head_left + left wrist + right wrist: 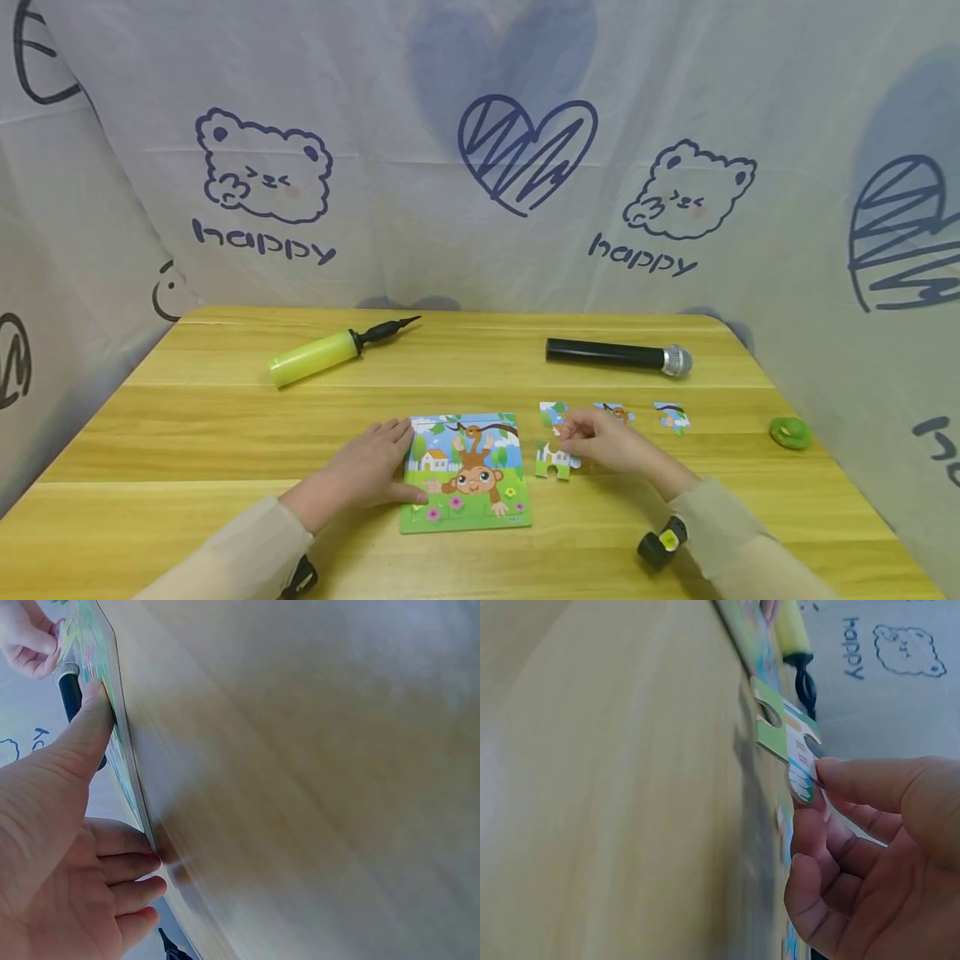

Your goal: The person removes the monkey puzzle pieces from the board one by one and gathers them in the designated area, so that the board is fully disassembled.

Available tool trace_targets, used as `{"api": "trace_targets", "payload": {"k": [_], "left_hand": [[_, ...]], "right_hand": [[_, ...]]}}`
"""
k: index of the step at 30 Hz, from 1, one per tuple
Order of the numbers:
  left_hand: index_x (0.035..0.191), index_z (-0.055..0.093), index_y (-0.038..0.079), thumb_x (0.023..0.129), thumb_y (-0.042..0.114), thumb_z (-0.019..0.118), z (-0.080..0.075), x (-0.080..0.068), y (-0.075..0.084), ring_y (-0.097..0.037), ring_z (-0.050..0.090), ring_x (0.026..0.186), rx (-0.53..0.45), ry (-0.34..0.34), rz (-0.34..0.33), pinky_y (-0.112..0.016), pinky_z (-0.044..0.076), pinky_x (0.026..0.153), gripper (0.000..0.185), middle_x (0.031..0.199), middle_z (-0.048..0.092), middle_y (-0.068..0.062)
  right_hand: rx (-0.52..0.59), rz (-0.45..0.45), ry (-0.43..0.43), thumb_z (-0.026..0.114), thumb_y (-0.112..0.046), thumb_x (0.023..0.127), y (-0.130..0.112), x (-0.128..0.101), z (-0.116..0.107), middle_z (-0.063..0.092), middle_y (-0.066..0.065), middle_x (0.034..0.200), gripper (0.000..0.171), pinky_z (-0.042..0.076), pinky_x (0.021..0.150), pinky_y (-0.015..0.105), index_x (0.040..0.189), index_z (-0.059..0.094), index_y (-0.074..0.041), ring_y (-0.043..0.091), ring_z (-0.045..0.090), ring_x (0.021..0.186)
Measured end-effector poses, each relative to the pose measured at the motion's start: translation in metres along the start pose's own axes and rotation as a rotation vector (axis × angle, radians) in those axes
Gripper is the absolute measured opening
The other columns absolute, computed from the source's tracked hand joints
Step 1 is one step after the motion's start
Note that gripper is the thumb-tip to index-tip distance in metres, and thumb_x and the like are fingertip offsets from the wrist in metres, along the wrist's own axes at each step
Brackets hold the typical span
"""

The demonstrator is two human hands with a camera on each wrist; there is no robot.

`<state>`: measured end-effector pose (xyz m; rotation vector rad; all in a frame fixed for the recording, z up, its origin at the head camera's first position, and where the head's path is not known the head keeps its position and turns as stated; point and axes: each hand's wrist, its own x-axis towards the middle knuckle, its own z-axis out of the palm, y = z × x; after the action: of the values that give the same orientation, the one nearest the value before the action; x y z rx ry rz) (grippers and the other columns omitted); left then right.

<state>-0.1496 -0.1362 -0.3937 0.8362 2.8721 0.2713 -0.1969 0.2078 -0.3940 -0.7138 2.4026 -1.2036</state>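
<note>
A square monkey jigsaw puzzle (480, 458) lies flat on the table, its picture facing up. My left hand (367, 467) rests along its left edge, thumb laid over the board's face and the other fingers extended beside the edge. My right hand (611, 440) pinches a jigsaw piece (780, 731) between thumb and forefinger, just right of the board. This piece shows green grass and a white house, and the right wrist view has it tilted above the table. Behind the right hand lie loose pieces: one with leaves (553, 412), one with brown on blue (617, 411), one with a branch (671, 417).
A yellow hand pump (315, 358) with a black nozzle lies at the back left of the wooden table (187, 433). A black microphone (607, 353) lies at the back right. Near the right edge sits a green ring-shaped object (790, 432). A printed cloth (397, 208) hangs behind.
</note>
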Motion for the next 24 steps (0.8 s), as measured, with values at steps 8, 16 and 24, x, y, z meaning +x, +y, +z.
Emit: {"api": "trace_targets", "payload": {"k": [8, 16, 24], "left_hand": [[0.13, 0.038, -0.016, 0.075, 0.056, 0.064, -0.0003, -0.0006, 0.0002, -0.042, 0.029, 0.128, -0.007, -0.001, -0.011, -0.048, 0.022, 0.107, 0.094, 0.138, 0.032, -0.03], [0.131, 0.038, -0.016, 0.076, 0.057, 0.063, -0.0003, 0.0004, 0.0002, -0.042, 0.03, 0.128, 0.003, 0.001, -0.011, -0.048, 0.022, 0.107, 0.095, 0.138, 0.032, -0.03], [0.13, 0.038, -0.016, 0.075, 0.057, 0.063, -0.001, 0.0009, 0.0009, -0.042, 0.03, 0.128, 0.003, -0.008, -0.014, -0.048, 0.022, 0.107, 0.095, 0.138, 0.033, -0.029]], "right_hand": [[0.001, -0.001, -0.017, 0.06, -0.006, 0.089, 0.0097, -0.0089, -0.0069, 0.053, 0.004, 0.065, 0.007, 0.036, 0.047, 0.019, 0.084, 0.06, 0.0, 0.009, 0.041, 0.054], [-0.064, 0.047, -0.012, 0.061, -0.007, 0.088, 0.0102, -0.0056, -0.0056, 0.055, 0.002, 0.069, 0.008, 0.038, 0.049, 0.019, 0.081, 0.061, -0.002, 0.01, 0.043, 0.058], [-0.131, 0.056, -0.01, 0.06, -0.003, 0.088, 0.0088, -0.0035, -0.0052, 0.056, 0.001, 0.069, 0.009, 0.037, 0.05, 0.02, 0.079, 0.062, -0.003, 0.011, 0.043, 0.059]]}}
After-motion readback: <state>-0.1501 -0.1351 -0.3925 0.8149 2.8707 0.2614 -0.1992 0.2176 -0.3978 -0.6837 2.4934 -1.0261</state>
